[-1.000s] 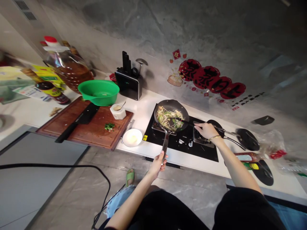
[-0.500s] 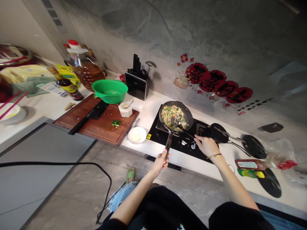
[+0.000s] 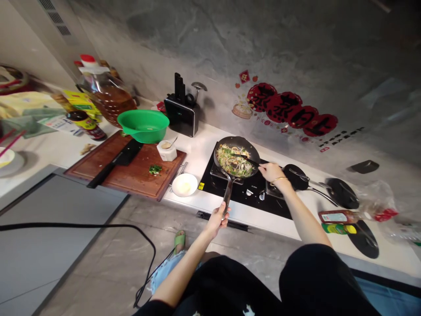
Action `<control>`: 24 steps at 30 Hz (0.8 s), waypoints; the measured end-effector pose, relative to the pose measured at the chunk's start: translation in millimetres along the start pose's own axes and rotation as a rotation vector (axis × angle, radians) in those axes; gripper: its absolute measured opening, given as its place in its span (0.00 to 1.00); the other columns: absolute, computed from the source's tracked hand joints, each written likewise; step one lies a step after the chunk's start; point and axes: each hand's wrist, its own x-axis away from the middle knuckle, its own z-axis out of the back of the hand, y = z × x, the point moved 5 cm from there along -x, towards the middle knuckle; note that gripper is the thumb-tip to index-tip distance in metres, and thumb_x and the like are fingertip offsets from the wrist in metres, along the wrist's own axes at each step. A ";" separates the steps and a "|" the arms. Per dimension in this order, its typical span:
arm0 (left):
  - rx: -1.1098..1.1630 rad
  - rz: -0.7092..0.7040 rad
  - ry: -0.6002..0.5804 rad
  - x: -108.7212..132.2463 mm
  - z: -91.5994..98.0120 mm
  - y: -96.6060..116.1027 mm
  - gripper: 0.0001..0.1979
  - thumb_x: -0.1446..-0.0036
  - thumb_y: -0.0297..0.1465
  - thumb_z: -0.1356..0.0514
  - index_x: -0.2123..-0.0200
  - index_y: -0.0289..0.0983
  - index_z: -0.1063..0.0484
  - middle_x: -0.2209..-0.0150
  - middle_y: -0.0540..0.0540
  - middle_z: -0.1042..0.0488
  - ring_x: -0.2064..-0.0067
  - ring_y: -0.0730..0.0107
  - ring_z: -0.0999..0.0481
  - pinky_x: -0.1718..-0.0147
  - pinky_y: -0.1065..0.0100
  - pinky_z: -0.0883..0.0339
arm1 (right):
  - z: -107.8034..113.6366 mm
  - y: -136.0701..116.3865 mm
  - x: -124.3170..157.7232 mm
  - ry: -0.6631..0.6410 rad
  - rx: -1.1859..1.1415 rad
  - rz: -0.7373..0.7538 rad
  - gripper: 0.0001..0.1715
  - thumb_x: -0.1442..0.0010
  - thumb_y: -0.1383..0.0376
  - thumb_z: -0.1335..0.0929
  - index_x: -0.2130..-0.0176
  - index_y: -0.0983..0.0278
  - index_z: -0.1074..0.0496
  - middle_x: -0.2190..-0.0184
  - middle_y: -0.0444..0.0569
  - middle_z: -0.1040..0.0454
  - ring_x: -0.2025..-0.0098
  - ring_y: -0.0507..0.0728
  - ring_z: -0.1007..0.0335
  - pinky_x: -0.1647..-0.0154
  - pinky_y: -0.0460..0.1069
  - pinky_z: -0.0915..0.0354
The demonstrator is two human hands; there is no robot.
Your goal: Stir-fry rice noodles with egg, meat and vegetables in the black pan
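The right hand [image 3: 271, 172], gripping a spatula [image 3: 249, 160], has moved nearer the pan [image 3: 253, 152], which sits ahead of the left hand [image 3: 217, 219], still clasping its handle [image 3: 228, 193]. Right of the right hand: a pot [image 3: 295, 176].

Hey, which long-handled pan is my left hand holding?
The larger pan, with food in it: your left hand grips its handle. The smaller pan to its right isn't held.
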 end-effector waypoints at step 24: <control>0.005 -0.010 -0.020 -3.0 1.7 -2.7 0.28 0.52 0.54 0.43 0.66 0.32 0.33 0.81 0.56 0.43 0.86 0.86 0.49 0.86 0.75 0.63 | 17.9 30.0 24.9 -0.093 0.187 0.248 0.20 0.39 0.57 0.39 0.50 0.53 0.27 0.57 0.47 0.23 0.57 0.58 0.27 0.56 0.50 0.35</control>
